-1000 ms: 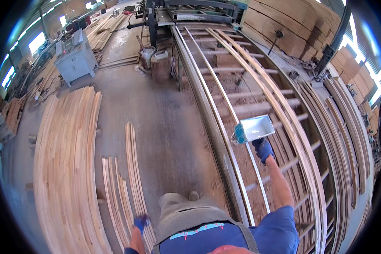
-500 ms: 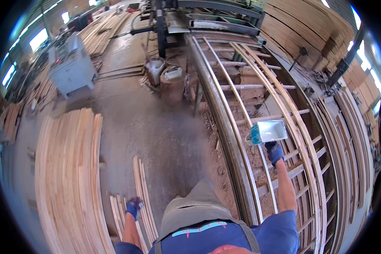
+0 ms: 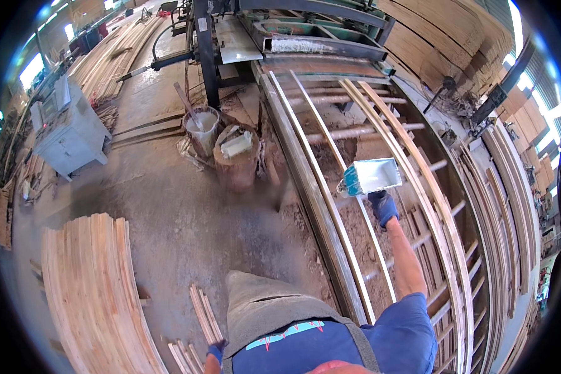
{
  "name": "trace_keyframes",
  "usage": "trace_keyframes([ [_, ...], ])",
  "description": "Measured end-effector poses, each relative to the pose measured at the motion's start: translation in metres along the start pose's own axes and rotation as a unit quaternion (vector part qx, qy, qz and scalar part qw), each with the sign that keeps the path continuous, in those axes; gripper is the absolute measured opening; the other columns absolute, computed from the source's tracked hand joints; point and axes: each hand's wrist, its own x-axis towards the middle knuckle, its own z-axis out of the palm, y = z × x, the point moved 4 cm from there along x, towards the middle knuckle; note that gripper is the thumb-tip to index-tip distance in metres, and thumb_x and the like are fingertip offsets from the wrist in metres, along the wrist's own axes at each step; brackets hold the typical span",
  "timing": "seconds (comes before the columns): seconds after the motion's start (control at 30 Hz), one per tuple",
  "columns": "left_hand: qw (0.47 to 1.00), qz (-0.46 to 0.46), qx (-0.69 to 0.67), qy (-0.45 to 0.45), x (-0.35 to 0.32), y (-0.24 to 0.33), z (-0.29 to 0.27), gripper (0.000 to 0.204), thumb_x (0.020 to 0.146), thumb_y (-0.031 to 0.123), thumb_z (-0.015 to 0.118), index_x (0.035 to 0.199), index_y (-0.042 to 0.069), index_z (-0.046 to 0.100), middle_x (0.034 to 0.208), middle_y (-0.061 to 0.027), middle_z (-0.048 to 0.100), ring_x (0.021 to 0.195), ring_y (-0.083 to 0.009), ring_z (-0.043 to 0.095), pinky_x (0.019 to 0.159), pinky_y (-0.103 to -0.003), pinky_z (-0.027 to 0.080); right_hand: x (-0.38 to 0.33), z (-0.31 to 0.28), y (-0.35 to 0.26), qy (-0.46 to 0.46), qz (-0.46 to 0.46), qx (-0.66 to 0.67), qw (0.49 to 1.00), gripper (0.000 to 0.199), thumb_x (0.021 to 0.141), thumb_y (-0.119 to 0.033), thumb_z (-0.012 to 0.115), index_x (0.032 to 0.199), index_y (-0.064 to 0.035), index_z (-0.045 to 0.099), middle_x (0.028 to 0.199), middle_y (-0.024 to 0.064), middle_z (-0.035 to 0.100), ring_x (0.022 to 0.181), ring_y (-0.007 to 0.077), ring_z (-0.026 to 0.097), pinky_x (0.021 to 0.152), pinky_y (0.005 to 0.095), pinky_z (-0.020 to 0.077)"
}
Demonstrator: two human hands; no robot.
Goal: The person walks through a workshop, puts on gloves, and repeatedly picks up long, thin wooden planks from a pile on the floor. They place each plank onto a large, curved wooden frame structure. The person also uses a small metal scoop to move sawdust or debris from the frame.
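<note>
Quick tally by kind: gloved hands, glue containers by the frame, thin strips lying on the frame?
Blue-gloved hands: 2 (left hand, right hand)
White glue containers: 3 (tray in the right hand's grip, bucket, pot on a stump)
Thin wood strips on the frame: 2 (strip, second strip)
Total: 7

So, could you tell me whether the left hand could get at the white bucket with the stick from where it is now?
Probably not: the left hand hangs low beside the person's body, near thin wooden strips, while the white bucket stands across open floor.
</note>
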Motion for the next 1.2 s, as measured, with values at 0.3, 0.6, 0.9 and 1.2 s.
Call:
trace_keyframes([
  [0.3,0.983,0.153,-0.077,-0.067,0.102,0.294,0.086,0.016,0.088,0.021,0.064,0.097,0.010,0.059,0.086,-0.0114,0.064,0.069,-0.0257,0.061,0.062,-0.041,0.052,0.223,0.073,-0.066,-0.007,-0.157,-0.292,0.943,0.025,0.091,-0.027,0.052,0.093,-0.0063,0.065,0.092,0.0203,0.066,0.085,0.0348,0.064,0.069,0.0455,0.0500],
  [0.6,0.963,0.265,-0.026,0.034,0.015,0.582,0.235,0.018,0.091,0.025,0.059,0.098,0.010,0.063,0.089,-0.0118,0.069,0.074,-0.0234,0.066,0.059,-0.035,0.052,0.489,0.189,-0.109,-0.041,-0.205,-0.376,0.903,0.019,0.083,-0.015,0.053,0.095,-0.0102,0.066,0.097,0.0169,0.066,0.087,0.0355,0.062,0.072,0.0445,0.0505],
  [0.9,0.992,-0.035,-0.006,0.123,0.037,0.487,0.247,0.015,0.091,0.030,0.056,0.087,0.017,0.061,0.071,-0.0046,0.061,0.056,-0.0201,0.056,0.047,-0.029,0.042,0.722,0.270,-0.104,0.077,0.188,-0.090,0.975,0.049,0.083,-0.051,0.056,0.095,-0.0044,0.069,0.093,0.0261,0.065,0.094,0.0415,0.062,0.079,0.0490,0.0487],
  [1.2,0.988,0.004,0.133,0.072,0.057,0.625,0.276,0.017,0.090,0.025,0.056,0.080,0.014,0.065,0.072,-0.0047,0.062,0.059,-0.0185,0.057,0.051,-0.033,0.045,0.676,0.232,-0.131,0.065,0.135,0.129,0.980,0.013,0.091,-0.013,0.057,0.094,-0.0069,0.067,0.074,0.0028,0.065,0.068,0.0089,0.057,0.056,0.0271,0.0447],
])
